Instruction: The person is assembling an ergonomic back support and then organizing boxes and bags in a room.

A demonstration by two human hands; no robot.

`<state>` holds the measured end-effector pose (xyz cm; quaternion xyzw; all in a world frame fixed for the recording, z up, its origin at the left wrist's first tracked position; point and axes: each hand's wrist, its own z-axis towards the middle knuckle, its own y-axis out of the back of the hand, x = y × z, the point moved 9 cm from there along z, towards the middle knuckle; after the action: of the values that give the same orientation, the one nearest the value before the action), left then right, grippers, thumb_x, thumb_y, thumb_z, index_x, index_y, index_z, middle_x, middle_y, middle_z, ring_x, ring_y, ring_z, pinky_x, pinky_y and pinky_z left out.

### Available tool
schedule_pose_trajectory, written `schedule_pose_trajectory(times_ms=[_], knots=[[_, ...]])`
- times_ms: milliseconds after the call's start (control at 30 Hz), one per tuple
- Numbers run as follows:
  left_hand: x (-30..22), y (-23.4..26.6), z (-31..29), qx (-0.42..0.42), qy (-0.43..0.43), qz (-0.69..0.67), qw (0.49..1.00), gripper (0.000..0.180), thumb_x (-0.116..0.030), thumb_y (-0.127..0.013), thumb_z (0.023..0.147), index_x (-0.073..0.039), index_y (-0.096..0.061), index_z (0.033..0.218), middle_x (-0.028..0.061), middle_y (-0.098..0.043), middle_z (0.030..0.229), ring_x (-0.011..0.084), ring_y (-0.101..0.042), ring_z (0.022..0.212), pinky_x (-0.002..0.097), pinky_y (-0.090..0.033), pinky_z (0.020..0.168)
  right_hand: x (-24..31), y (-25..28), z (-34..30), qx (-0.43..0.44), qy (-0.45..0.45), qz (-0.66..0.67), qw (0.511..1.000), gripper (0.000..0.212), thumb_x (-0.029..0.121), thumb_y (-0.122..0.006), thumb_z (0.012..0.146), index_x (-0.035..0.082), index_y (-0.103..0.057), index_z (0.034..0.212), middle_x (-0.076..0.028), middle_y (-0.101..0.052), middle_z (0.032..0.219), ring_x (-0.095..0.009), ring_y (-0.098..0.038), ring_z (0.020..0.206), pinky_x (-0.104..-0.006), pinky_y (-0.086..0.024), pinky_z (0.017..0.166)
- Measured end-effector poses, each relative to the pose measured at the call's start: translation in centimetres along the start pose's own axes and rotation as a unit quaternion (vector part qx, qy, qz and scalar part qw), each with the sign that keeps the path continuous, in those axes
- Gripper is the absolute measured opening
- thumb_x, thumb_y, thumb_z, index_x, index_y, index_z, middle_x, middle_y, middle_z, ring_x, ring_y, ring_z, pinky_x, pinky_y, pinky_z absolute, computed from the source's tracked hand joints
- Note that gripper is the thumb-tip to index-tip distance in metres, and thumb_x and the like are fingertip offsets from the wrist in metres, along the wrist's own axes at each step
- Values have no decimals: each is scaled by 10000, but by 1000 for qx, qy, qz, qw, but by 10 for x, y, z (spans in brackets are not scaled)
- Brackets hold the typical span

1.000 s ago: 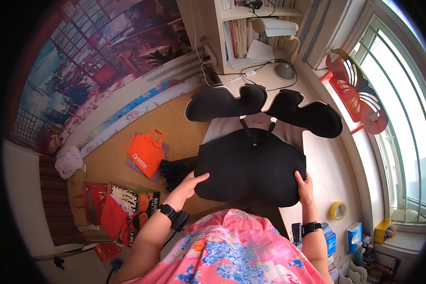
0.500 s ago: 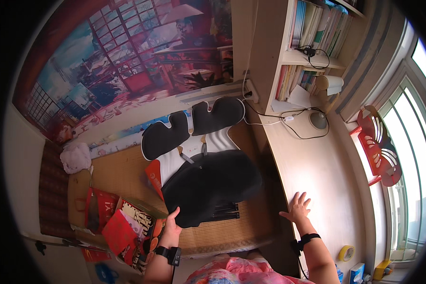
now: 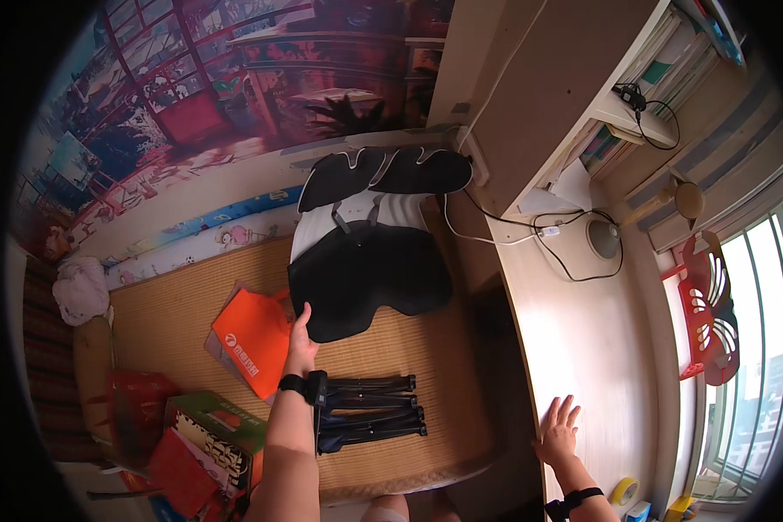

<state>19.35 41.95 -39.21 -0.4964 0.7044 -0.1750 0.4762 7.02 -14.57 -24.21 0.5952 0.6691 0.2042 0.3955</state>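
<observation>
My left hand (image 3: 300, 350) grips the near left edge of a seat with a backrest (image 3: 370, 270), thumb on top of its black cushion. The seat has a white shell and a backrest split into two black pads, which leans toward the wall. It sits tilted on the woven mat of the bed. My right hand (image 3: 560, 432) lies flat on the pale desk (image 3: 555, 326), fingers spread and holding nothing. Close to my left wrist, a bundle of thin black folded legs (image 3: 370, 418) lies on the mat. An orange bag (image 3: 257, 344) lies left of the seat.
A green box (image 3: 209, 418) and red bags (image 3: 139, 409) crowd the bed's near left corner. Black and white cables (image 3: 552, 230) and a lamp base (image 3: 604, 238) occupy the desk's far end. A yellow tape roll (image 3: 624, 491) lies near my right wrist.
My left hand has pushed the seat farther toward the wall, uncovering the folded black legs and the orange bag. My right hand stays on the desk. The view has shifted.
</observation>
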Motion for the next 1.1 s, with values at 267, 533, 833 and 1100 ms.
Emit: schedule_pose_trajectory(times_ms=[267, 533, 833, 1100], knots=[[48, 8, 106, -50, 37, 51, 997, 588, -132, -509, 969, -75, -200, 1465, 105, -310, 1504, 270, -275, 1401, 439, -195, 1168, 4, 1, 2, 8, -18, 2, 1000, 1139, 324, -794, 708, -54, -39, 1471, -314, 40, 1518, -516, -51, 1396, -549, -388, 1032], [29, 36, 45, -91, -10, 303, 949, 362, -204, -583, 938, -43, -551, 1262, 69, -543, 1323, 173, -444, 1277, 323, -308, 1075, 6, 11, 7, -44, -10, 10, 999, 1148, 214, -809, 705, -11, 2, 1485, -265, 72, 1537, -479, -87, 1407, -524, -386, 1048], [23, 138, -262, -247, -220, 706, 626, 378, -24, -610, 828, -5, -492, 1186, 192, -523, 1155, 377, -490, 1118, 431, -381, 973, 14, 2, 3, -24, -15, 3, 1000, 1153, 213, -801, 710, 3, 24, 1488, -255, 84, 1539, -485, -78, 1405, -535, -412, 1024], [120, 189, -367, -95, 176, 657, 727, 251, -161, -611, 890, -9, -609, 1090, 140, -653, 1059, 278, -636, 991, 341, -507, 834, -15, -22, 15, -42, -22, 17, 999, 1234, 138, -809, 687, 124, 125, 1493, -193, 152, 1548, -490, -48, 1402, -487, -422, 1042]])
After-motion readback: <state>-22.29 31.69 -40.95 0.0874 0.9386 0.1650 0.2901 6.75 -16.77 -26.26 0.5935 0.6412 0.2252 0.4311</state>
